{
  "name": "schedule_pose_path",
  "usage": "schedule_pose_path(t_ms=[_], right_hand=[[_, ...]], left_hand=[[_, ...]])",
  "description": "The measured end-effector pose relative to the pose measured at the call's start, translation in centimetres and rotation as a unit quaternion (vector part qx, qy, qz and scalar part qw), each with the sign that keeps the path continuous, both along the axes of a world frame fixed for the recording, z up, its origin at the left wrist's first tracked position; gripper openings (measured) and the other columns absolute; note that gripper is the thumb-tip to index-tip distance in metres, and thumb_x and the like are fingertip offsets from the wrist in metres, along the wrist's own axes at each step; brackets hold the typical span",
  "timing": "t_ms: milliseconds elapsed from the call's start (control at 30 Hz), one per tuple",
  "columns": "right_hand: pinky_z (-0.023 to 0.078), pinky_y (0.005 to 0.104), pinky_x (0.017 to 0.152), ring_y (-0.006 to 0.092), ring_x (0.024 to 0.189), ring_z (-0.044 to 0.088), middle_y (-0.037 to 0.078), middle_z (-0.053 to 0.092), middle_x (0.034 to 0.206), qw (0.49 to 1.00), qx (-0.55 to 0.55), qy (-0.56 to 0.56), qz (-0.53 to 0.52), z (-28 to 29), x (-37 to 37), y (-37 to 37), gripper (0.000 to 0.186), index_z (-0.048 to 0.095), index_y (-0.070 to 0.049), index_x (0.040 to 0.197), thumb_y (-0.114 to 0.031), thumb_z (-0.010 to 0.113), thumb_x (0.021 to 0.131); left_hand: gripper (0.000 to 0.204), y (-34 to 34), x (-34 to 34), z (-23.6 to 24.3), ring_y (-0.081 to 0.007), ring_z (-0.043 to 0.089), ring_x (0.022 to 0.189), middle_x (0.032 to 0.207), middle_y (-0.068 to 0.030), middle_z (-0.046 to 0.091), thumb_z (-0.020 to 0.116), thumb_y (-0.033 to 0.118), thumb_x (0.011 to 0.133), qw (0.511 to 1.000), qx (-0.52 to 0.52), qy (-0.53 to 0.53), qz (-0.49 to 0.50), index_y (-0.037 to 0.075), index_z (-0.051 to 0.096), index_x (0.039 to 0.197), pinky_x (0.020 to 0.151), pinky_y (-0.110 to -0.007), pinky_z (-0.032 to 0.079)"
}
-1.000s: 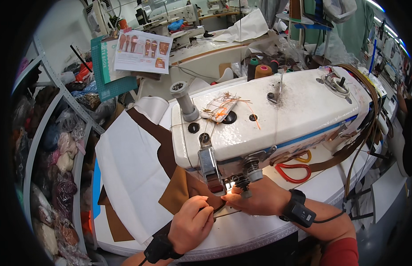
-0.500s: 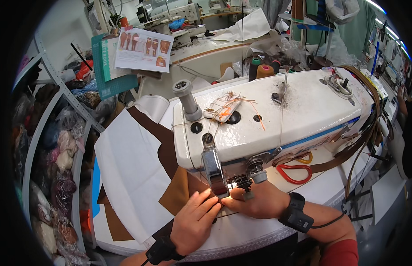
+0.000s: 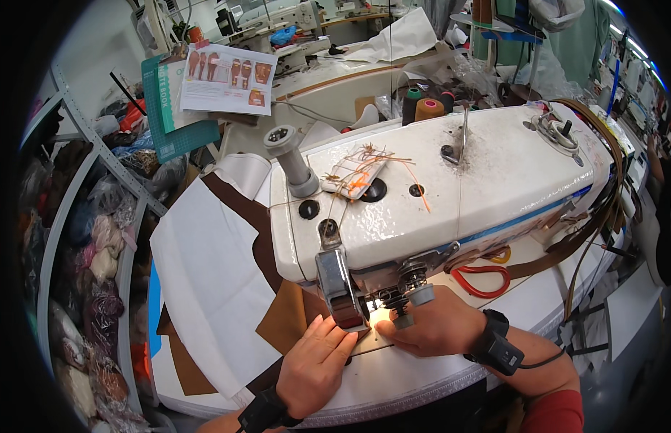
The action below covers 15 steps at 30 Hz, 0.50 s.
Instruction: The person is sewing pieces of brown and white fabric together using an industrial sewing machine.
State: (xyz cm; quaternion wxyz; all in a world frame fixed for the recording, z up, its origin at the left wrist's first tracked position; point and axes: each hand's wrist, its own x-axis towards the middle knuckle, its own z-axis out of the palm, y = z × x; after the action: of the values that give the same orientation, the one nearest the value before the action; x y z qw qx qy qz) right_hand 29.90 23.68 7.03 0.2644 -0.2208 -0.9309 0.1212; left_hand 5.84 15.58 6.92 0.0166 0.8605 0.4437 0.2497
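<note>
A white sewing machine (image 3: 436, 187) stands before me, its metal front guard (image 3: 339, 278) above the lit metal plate (image 3: 375, 339). My left hand (image 3: 314, 364) lies flat with fingers stretched out, pressing a brown piece of material (image 3: 315, 306) left of the needle area. The needle itself is hidden. To the right of the lit plate, under the thread tension knobs (image 3: 415, 285), is my right hand (image 3: 444, 325). Its thumb points toward the plate; the other fingers are mostly hidden. Brown panels (image 3: 281, 317) and a large white panel (image 3: 213, 267) spread out leftward.
Red-handled scissors (image 3: 480, 281) lie beneath the machine arm. Thread clippings (image 3: 364, 169) rest on top of the machine, and thread cones (image 3: 428, 110) stand behind it. A shelf (image 3: 97, 151) of bagged materials is at left, near a hanging printed sheet (image 3: 227, 79).
My right hand has drawn slightly right, its thumb now apart from the brown material, and more of the lit plate shows. The left hand stays almost where it was. The view has shifted a little.
</note>
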Motion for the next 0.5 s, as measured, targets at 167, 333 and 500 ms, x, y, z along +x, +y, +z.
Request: schedule_pose_path(t_ms=[167, 333, 500], right_hand=[[0.048, 0.0428, 0.055, 0.029, 0.065, 0.061, 0.01, 0.058, 0.071, 0.999, -0.006, 0.015, 0.033, 0.09, -0.02, -0.19, 0.017, 0.068, -0.009, 0.079, -0.019, 0.063, 0.091], [0.048, 0.0409, 0.055, 0.0266, 0.067, 0.062, 0.008, 0.059, 0.073, 0.998, -0.018, -0.048, 0.036, -0.03, -0.54, -0.61, 0.008, 0.071, -0.012, 0.09, -0.014, 0.063, 0.089], [0.048, 0.0399, 0.056, 0.0252, 0.067, 0.062, 0.007, 0.06, 0.077, 0.999, 0.001, -0.02, 0.046, 0.32, -0.5, -0.54, 0.013, 0.071, -0.013, 0.094, -0.011, 0.063, 0.084]], left_hand=[[0.041, -0.09, -0.08, -0.23, -0.0399, 0.065, 0.116, 0.12, -0.0218, 0.068, 0.065, -0.011, 0.073, 1.0, -0.016, -0.01, -0.002, -0.006, 0.07, 0.113, 0.1, -0.048, 0.054], [0.042, -0.04, -0.04, -0.21, -0.0397, 0.065, 0.115, 0.12, -0.0217, 0.068, 0.066, -0.011, 0.073, 1.0, -0.019, -0.016, 0.001, -0.004, 0.07, 0.114, 0.1, -0.048, 0.054], [0.041, -0.05, -0.15, -0.38, -0.0392, 0.066, 0.115, 0.12, -0.0206, 0.068, 0.069, -0.008, 0.075, 1.0, -0.02, -0.011, -0.008, 0.001, 0.072, 0.115, 0.098, -0.047, 0.054]])
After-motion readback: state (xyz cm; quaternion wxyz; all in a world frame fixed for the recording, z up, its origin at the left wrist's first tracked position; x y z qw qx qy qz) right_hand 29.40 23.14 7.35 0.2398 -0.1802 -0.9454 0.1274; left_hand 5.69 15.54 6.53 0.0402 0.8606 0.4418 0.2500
